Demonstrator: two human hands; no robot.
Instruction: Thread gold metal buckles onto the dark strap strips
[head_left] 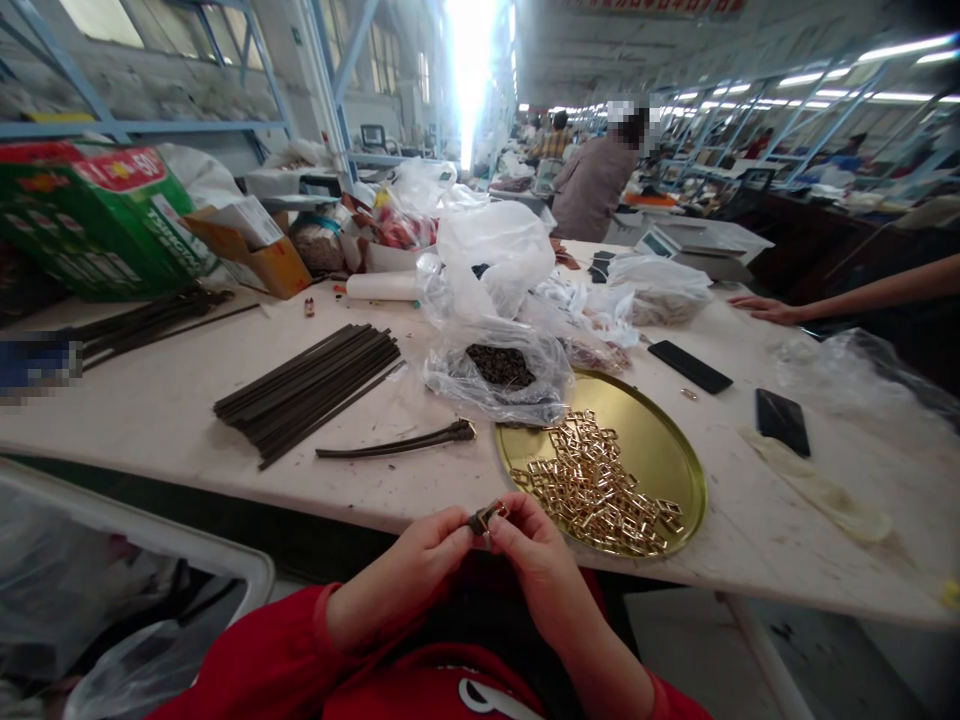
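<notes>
Just left of the near rim of the round gold-coloured metal tray, the left hand pinches a dark, narrow, leather-like strap; the right hand pinches its gold rectangular metal buckle. A slack pinch could drop it (no tray beneath).

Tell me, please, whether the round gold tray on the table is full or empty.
Partly filled: gold buckles are heaped in the tray, while its bare surface shows toward the far right.

Green box — orange carton just beside.
</notes>
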